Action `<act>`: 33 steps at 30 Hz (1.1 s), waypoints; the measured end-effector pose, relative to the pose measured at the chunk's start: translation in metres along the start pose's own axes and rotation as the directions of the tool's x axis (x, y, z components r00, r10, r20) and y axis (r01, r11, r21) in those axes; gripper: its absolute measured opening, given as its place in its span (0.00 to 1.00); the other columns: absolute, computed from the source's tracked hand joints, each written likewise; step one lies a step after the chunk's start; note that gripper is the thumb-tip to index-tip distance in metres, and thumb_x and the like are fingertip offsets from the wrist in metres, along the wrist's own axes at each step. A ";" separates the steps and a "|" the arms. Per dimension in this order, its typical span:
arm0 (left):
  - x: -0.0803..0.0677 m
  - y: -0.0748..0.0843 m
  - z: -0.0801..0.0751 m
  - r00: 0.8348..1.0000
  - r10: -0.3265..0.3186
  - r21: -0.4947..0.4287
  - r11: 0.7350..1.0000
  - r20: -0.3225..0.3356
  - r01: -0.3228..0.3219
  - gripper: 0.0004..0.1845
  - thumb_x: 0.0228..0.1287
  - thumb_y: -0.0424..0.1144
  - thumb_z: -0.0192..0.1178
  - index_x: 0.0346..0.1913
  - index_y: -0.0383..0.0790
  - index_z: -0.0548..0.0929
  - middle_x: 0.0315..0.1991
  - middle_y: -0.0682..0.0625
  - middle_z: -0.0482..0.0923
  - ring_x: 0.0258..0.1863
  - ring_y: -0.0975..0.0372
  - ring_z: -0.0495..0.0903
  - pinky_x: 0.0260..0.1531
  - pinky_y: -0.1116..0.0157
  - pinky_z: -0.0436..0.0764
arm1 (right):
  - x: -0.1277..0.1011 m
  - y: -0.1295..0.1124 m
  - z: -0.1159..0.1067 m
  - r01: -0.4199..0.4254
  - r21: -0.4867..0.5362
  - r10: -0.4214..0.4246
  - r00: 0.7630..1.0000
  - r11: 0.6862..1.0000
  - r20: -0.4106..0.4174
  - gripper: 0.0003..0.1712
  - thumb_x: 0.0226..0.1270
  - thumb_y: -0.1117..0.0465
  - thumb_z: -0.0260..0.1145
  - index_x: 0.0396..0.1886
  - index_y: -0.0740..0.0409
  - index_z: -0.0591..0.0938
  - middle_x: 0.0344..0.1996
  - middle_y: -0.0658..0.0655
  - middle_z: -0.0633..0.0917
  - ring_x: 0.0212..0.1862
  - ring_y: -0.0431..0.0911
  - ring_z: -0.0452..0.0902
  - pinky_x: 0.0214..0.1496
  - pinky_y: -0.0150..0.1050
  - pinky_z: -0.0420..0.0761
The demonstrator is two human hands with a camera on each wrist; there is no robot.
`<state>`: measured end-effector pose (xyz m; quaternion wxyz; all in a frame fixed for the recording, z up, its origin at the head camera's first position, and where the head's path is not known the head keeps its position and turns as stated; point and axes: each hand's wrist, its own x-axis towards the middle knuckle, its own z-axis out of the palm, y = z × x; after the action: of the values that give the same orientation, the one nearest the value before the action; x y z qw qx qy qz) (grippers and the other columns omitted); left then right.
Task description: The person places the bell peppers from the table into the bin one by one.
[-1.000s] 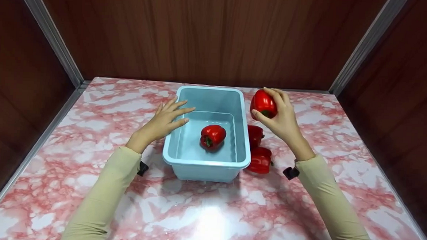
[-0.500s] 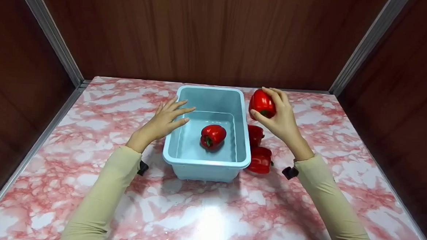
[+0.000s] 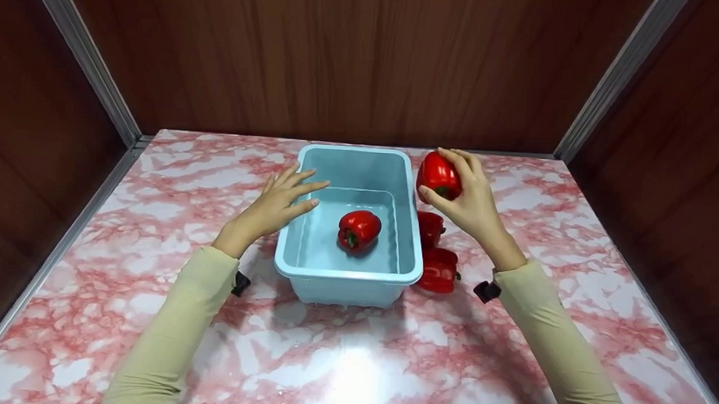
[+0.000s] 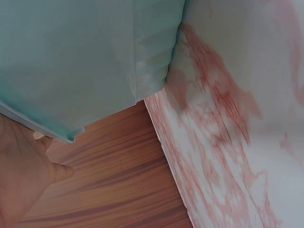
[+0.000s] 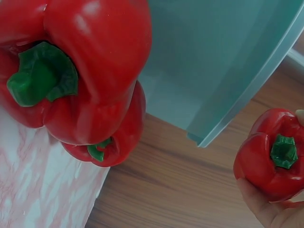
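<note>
My right hand [image 3: 471,198] grips a red bell pepper [image 3: 439,175] between thumb and fingers, raised beside the far right rim of a light blue bin [image 3: 348,274]. The right wrist view shows the held pepper's green stem [image 5: 284,152] toward the camera. My left hand [image 3: 273,202] is spread with straight fingers over the bin's left rim, holding nothing. Inside the bin, a second bell pepper [image 3: 359,231] lies on the floor, off to the right of my left fingers.
Two more bell peppers stand against the bin's right outer side, one farther back [image 3: 430,229] and one nearer [image 3: 439,270]. A pink-and-white marbled table [image 3: 216,354] carries everything. Brown wood-grain panels [image 3: 354,60] rise behind and at both sides.
My right hand has drifted slightly left with its bell pepper, closer to the bin's rim. The left hand, the bin and the other peppers stay where they were.
</note>
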<state>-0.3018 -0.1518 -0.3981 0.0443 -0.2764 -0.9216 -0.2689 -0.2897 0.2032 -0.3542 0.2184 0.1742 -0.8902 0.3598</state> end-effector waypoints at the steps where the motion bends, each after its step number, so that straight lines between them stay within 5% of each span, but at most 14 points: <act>1: 0.000 0.000 0.000 1.000 -0.002 -0.002 1.000 0.000 0.002 0.24 0.68 0.55 0.46 0.66 0.64 0.65 0.72 0.52 0.53 0.73 0.54 0.35 0.64 0.40 0.31 | 0.000 0.000 0.000 -0.002 0.001 0.002 1.000 1.000 0.002 0.40 0.49 0.45 0.72 0.63 0.43 0.69 0.61 0.56 0.67 0.60 0.56 0.66 0.53 0.54 0.75; 14: 0.000 -0.001 -0.001 1.000 0.015 0.005 1.000 0.001 -0.015 0.27 0.66 0.62 0.43 0.67 0.62 0.65 0.72 0.51 0.52 0.73 0.52 0.36 0.64 0.39 0.32 | 0.002 -0.006 0.001 0.008 0.013 -0.008 1.000 1.000 0.012 0.39 0.50 0.45 0.71 0.63 0.41 0.69 0.61 0.55 0.67 0.60 0.54 0.66 0.54 0.53 0.75; 33: 0.001 -0.003 0.000 1.000 0.026 -0.007 1.000 -0.003 -0.026 0.25 0.68 0.58 0.45 0.67 0.61 0.66 0.72 0.51 0.52 0.73 0.51 0.36 0.63 0.38 0.33 | 0.002 -0.010 0.005 0.019 0.036 -0.020 0.999 0.999 0.029 0.38 0.51 0.46 0.71 0.63 0.41 0.69 0.61 0.54 0.67 0.60 0.53 0.66 0.54 0.52 0.75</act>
<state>-0.3040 -0.1539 -0.3990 0.0482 -0.2882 -0.9168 -0.2722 -0.2879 0.1925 -0.3509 0.2057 0.1919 -0.8851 0.3709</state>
